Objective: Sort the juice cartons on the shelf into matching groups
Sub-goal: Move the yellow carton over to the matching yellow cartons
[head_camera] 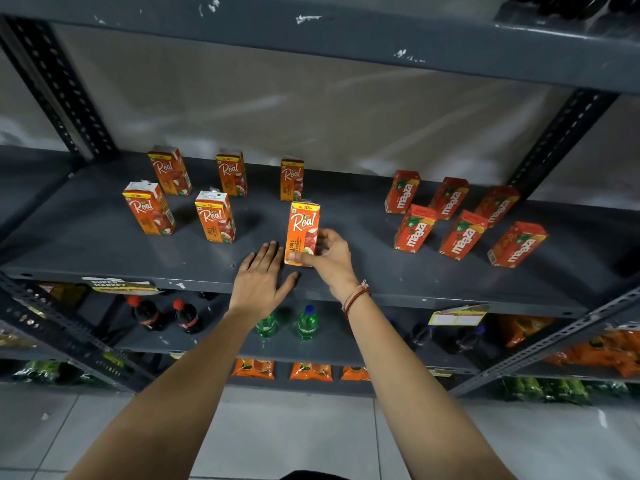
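Pinching an upright orange Real apple juice carton [302, 233] between thumb and fingers, the right hand [327, 259] holds it near the front edge of the dark grey metal shelf [104, 251], probably to line it up with the five matching Real cartons [187, 199] toward the left end. The left hand [259, 278] rests flat, fingers spread, just beside it, holding nothing. Seven red Maaza cartons [460, 220] cluster toward the right end.

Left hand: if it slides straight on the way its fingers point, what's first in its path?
Probably bare shelf first. The left hand lies flat, fingers pointing towards the back, between two Real cartons; depth is unclear.
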